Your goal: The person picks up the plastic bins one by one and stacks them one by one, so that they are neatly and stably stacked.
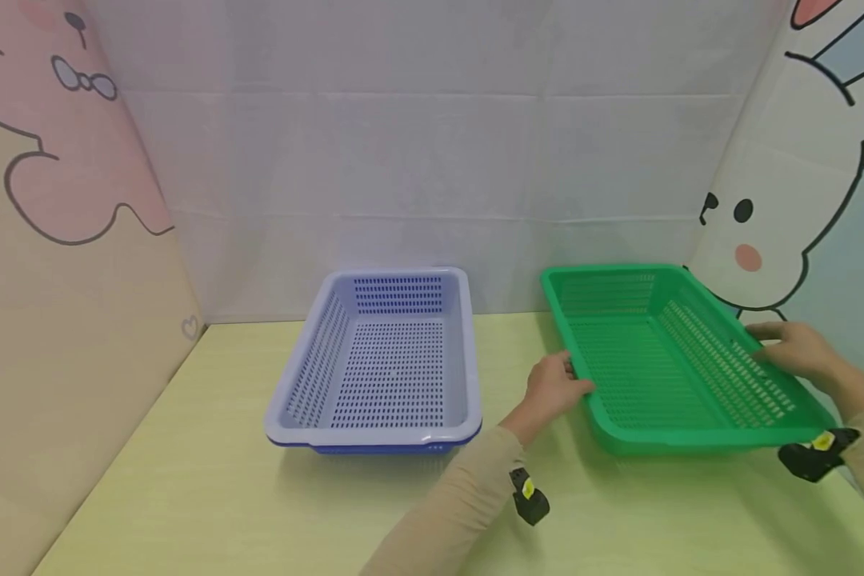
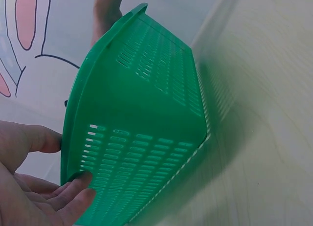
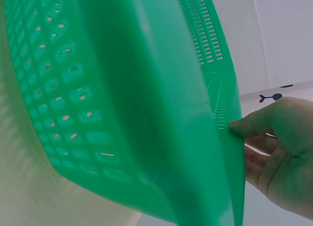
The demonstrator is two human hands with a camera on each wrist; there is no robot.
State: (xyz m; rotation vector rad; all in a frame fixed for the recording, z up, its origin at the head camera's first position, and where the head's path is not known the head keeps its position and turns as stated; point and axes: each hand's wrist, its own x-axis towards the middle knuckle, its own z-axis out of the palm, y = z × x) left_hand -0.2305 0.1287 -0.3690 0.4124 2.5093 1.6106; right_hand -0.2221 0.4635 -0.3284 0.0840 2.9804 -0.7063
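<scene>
A green perforated plastic basket (image 1: 648, 436) is at the right side of the table, its open top facing up. My left hand (image 1: 553, 390) grips the left rim, thumb over the edge and fingers beneath it. In the left wrist view those fingers (image 2: 73, 194) press the outer side just under the rim. On the opposite long side my right hand (image 1: 799, 350) pinches the right rim. The right wrist view shows its thumb (image 3: 252, 124) on the inner side and the other fingers partly hidden behind the rim.
A lilac perforated basket (image 1: 374, 436) stands left of centre, nested in a darker blue one (image 1: 385, 450). Behind the pale yellow table (image 1: 187, 480) hangs a white sheet (image 1: 432, 160). Cartoon-printed panels (image 1: 65, 320) close off both sides.
</scene>
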